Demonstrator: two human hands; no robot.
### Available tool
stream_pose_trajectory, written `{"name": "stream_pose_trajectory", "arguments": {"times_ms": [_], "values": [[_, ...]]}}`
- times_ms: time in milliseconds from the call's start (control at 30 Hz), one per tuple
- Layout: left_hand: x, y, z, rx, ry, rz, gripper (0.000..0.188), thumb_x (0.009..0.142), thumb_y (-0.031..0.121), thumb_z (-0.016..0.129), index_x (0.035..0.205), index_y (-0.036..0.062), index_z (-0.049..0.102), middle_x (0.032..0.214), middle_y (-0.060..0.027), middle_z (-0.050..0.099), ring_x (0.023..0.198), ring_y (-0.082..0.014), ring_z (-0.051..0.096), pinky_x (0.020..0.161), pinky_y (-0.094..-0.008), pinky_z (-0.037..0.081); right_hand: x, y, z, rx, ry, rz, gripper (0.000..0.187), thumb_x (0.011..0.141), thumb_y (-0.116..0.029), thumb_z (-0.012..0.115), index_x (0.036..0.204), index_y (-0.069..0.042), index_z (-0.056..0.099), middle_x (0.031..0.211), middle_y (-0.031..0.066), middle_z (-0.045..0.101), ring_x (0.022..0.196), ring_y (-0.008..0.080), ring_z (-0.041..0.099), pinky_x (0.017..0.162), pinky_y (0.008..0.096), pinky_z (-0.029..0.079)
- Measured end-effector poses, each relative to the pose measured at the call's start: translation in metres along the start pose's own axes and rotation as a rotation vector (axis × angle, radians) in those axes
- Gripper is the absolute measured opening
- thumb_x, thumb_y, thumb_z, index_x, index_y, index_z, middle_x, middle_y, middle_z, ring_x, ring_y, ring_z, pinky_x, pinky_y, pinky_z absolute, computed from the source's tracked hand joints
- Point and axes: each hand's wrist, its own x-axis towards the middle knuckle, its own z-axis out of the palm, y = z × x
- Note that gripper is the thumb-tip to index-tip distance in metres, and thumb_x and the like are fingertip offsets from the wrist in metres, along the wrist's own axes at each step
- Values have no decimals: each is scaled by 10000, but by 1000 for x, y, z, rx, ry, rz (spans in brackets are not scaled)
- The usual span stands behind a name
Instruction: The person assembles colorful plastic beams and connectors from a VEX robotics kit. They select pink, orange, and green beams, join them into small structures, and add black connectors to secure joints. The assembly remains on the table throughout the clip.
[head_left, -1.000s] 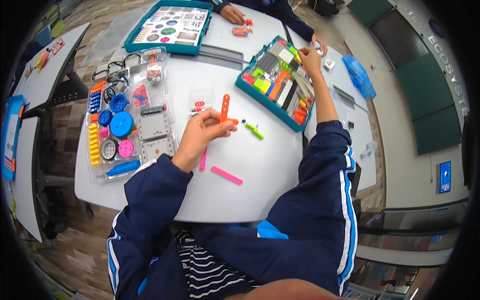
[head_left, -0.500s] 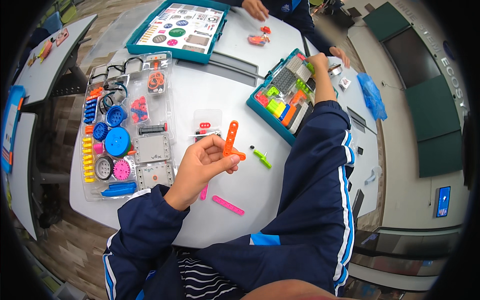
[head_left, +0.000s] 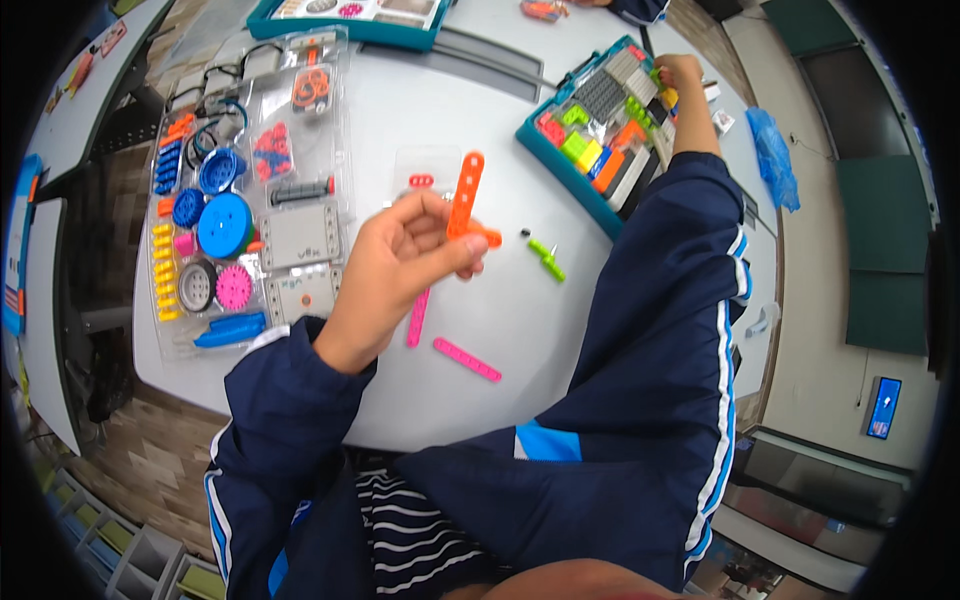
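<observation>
The orange perforated strip (head_left: 466,193) stands almost upright in the left grip (head_left: 405,265), with a short orange piece crossing its lower end.

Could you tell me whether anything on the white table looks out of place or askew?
Only loose parts: two pink strips and a green connector lie scattered at odd angles beside the left hand, which holds an orange strip. The right hand reaches into the teal parts box.

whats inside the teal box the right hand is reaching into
The teal box holds sorted building pieces: grey, green, yellow, orange and red ones. The right hand covers the far corner, so what lies under it cannot be seen.
</observation>
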Motion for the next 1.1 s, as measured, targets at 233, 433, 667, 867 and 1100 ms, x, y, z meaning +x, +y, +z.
{"name": "stream_pose_trajectory", "arguments": {"times_ms": [233,433,667,867,1100], "values": [[7,-7,-4,111,45,23,353,994,184,692,1283,-12,634,1175,-124,731,1049,-170,709,905,-288,524,-16,18,-62,604,-231,-28,268,872,-167,865,1026,1,724,895,62,712,731,125,671,632,223,558],[6,-16,-8,167,10,85,355,1026,216,668,1279,-32,639,1193,-153,737,1095,-211,736,937,-290,550,-219,1,-100,862,-663,-541,408,1010,-236,721,1313,32,662,1098,74,717,877,119,704,777,224,580],[9,-29,-6,235,-107,109,310,1039,231,657,1206,-29,674,1134,-150,754,1046,-233,765,885,-307,603,-499,5,-41,690,-680,-682,248,1004,-167,712,1165,21,717,1122,116,741,997,192,750,824,297,602],[9,-37,-4,231,-166,107,335,1030,247,674,1228,-23,681,1118,-141,760,1025,-230,774,883,-302,608,-516,10,-23,736,-517,-626,237,982,-144,745,1143,28,721,1091,107,740,987,161,725,817,289,601],[11,-39,-4,218,-187,85,351,999,247,723,1214,-28,681,1118,-143,760,1018,-222,773,900,-309,606,-518,20,-15,810,-498,-615,230,982,-120,743,1143,42,715,1077,108,741,966,138,711,818,283,596]]}}
